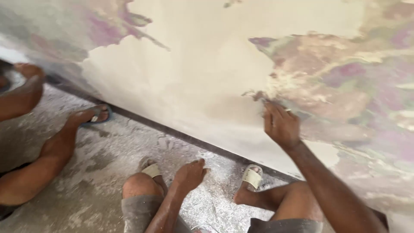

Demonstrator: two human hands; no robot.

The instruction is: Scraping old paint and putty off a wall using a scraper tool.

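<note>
One right hand (pixel 281 125) pressed on peeling wall (pixel 194 64), left hand (pixel 189 174) dangling

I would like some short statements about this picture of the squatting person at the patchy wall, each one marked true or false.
1. The right hand is pressed against the patchy wall with peeling purple and green paint. True.
2. The left hand holds a paintbrush. False: it hangs loose above the knee and holds nothing that shows.
3. The person wears pale open slide sandals. True.
4. The grey floor strewn with white flakes and dust is spotless. False: flakes and dust cover it.
5. Nobody else is nearby. False: another person's bare legs and a foot in a blue sandal show at the left.
</note>
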